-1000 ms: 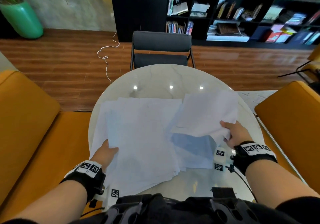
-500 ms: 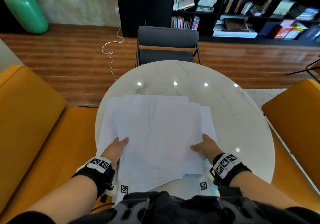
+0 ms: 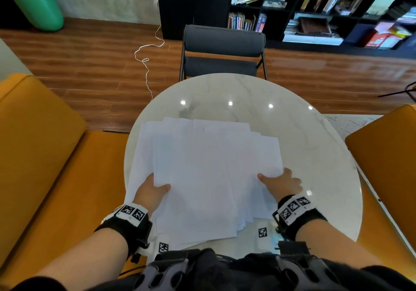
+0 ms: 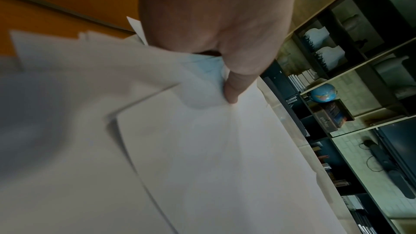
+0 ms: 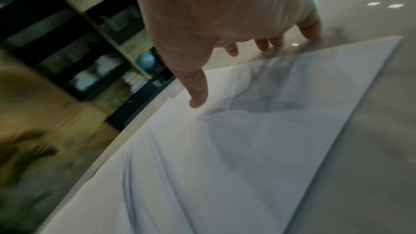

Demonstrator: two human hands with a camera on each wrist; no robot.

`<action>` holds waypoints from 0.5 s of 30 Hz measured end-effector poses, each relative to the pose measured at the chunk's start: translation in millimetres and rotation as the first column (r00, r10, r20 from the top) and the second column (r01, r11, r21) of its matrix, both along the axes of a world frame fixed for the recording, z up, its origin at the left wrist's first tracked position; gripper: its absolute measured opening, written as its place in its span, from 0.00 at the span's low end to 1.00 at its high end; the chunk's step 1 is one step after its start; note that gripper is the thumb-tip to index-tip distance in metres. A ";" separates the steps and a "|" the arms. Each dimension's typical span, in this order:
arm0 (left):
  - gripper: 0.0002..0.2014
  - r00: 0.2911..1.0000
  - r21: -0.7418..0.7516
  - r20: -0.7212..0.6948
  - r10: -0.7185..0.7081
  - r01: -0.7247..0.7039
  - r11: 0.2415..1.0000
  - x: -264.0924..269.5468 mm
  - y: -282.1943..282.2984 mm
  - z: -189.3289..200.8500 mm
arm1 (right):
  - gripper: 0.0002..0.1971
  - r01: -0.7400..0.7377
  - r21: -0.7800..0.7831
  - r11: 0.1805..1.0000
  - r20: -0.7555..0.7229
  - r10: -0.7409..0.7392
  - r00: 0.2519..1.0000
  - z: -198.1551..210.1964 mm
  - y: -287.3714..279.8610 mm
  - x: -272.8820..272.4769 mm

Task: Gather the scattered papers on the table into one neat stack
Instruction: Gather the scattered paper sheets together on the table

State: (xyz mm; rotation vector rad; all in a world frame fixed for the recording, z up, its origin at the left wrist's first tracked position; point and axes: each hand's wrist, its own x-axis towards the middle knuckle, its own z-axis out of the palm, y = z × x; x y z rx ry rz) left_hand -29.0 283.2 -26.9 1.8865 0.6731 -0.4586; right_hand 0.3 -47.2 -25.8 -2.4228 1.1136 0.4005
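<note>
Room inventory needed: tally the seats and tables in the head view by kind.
Orange seats: 2
Dark grey chair: 1
Round white table: 1
Total: 4

The papers (image 3: 209,178) lie in a loose, uneven pile on the round white table (image 3: 315,146). The left hand (image 3: 149,191) grips their left edge, the right hand (image 3: 282,181) their right edge.
</note>
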 end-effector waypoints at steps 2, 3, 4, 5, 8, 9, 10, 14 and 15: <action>0.26 1.000 -0.002 -0.011 -0.006 0.006 1.000 -1.2 3.6 -0.7 | 0.56 0.052 0.004 0.999 -0.058 -0.051 0.997 -0.6 -8.1 -0.1; 0.27 1.000 0.002 -0.011 -0.017 0.017 1.000 -1.5 5.0 -0.9 | 0.58 0.064 0.013 0.998 -0.053 -0.063 0.997 -1.7 -9.4 1.9; 0.27 0.999 0.007 -0.027 -0.029 0.029 1.000 -1.3 6.9 -2.1 | 0.59 0.076 0.032 0.997 -0.041 -0.075 0.996 -3.0 -8.5 5.4; 0.28 0.999 0.005 -0.036 -0.040 0.040 0.999 -0.9 7.9 -2.5 | 0.59 0.100 0.065 0.993 -0.025 -0.098 0.995 -3.3 -6.6 9.5; 0.28 0.996 0.005 -0.058 -0.065 0.065 0.998 1.3 9.9 -1.8 | 0.53 0.192 0.253 0.948 -0.014 -0.195 0.981 -10.0 0.3 23.1; 0.28 0.996 0.003 -0.061 -0.069 0.069 0.998 1.7 11.0 -1.8 | 0.51 0.180 0.307 0.935 -0.023 -0.182 0.983 -11.7 3.0 25.6; 0.28 0.995 0.004 -0.072 -0.073 0.074 0.997 2.1 11.8 -1.3 | 0.48 0.147 0.347 0.926 -0.033 -0.144 0.989 -13.3 5.8 27.1; 0.28 0.992 0.018 -0.089 -0.093 0.095 0.995 2.2 13.8 -0.7 | 0.37 0.014 0.314 0.949 -0.054 0.003 0.999 -14.6 19.5 25.8; 0.28 0.991 0.026 -0.092 -0.097 0.100 0.995 2.1 13.5 0.3 | 0.37 -0.028 0.300 0.953 -0.028 0.038 0.999 -14.1 22.0 26.3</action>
